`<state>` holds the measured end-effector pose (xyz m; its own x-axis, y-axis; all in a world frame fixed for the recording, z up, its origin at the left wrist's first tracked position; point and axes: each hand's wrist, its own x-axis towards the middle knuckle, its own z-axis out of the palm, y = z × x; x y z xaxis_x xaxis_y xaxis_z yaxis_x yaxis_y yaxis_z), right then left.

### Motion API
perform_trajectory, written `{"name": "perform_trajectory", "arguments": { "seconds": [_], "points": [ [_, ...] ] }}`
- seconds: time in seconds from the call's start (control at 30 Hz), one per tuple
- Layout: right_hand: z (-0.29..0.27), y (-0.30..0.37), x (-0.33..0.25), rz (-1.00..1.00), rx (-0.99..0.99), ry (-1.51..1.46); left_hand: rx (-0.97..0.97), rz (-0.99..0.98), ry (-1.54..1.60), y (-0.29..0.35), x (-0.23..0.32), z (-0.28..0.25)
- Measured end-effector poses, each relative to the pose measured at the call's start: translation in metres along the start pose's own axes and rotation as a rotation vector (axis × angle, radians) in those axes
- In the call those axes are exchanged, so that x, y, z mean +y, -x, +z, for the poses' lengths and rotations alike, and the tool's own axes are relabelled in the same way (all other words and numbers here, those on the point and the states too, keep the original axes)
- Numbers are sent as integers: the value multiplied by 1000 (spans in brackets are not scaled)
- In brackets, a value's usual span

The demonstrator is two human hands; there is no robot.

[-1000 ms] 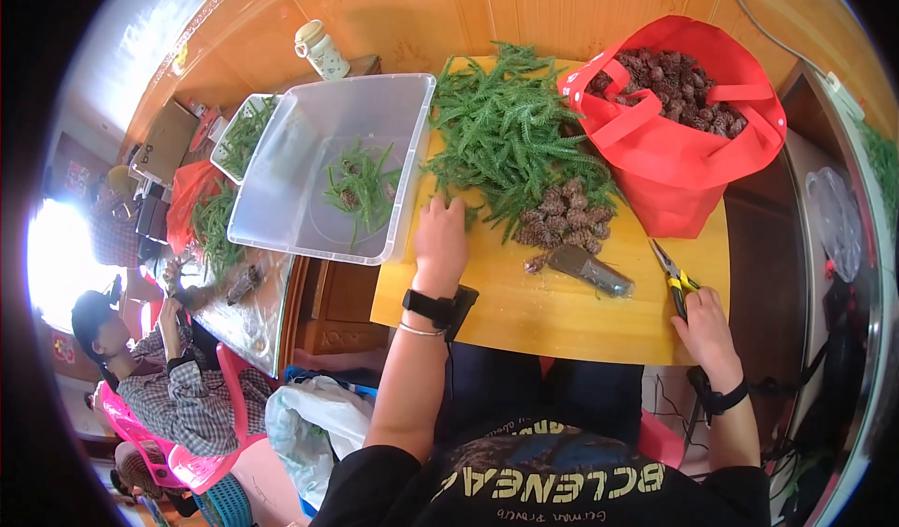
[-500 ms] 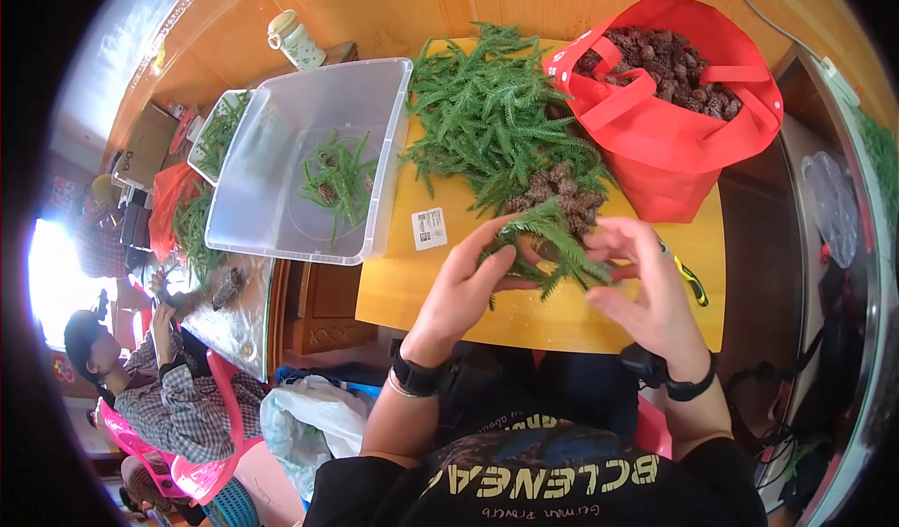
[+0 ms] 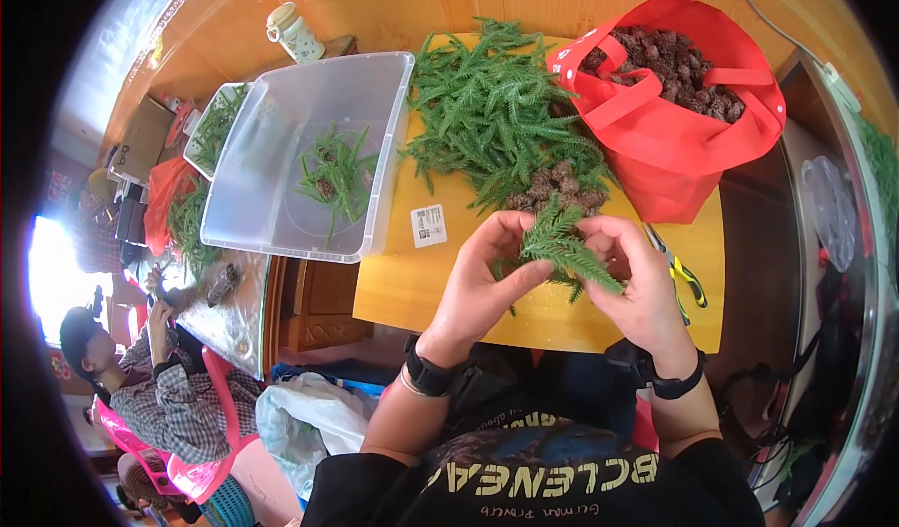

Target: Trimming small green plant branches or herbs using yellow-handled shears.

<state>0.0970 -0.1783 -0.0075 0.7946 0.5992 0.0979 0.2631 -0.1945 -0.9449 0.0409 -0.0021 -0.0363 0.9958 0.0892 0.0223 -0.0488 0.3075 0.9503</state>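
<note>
Between my two hands, above the yellow table (image 3: pixel 412 288), is a bunch of green artificial pine sprigs (image 3: pixel 565 246). My left hand (image 3: pixel 492 279) grips its left side, thumb pressed across the front. The fingers of my right hand (image 3: pixel 639 279) are curled at its right side and hold it there; the fingertips are partly hidden by the needles. Just beyond my hands lies a cluster of brown pine cones (image 3: pixel 559 188), against a large heap of green sprigs (image 3: pixel 501 115). Yellow-and-black-handled pliers (image 3: pixel 688 279) lie beside my right hand.
A clear plastic bin (image 3: pixel 375 218) at left contains sprigs with cones (image 3: pixel 337 176). A red bag (image 3: pixel 670 166) full of pine cones stands at the far right. A white label (image 3: pixel 429 225) lies on the table. Another person (image 3: pixel 183 396) sits at a table on the left.
My right hand has closed in on the sprigs; before, its fingers were spread farther apart. The bunch has turned and stands more upright, and more of the pliers shows.
</note>
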Motion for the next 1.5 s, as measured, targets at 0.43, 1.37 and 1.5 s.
{"name": "perform_trajectory", "arguments": {
  "seconds": [0.43, 1.37, 1.5],
  "points": [
    [-6, 4, -1, 142, 67, -278, 6, -126, 267, -4, 1, -3],
    [-9, 9, -6, -45, 93, -84, -119, 113, -363, 4, 3, 8],
    [-6, 9, -5, -119, 122, -79, -163, 104, -136, 4, 1, 10]
  ]
}}
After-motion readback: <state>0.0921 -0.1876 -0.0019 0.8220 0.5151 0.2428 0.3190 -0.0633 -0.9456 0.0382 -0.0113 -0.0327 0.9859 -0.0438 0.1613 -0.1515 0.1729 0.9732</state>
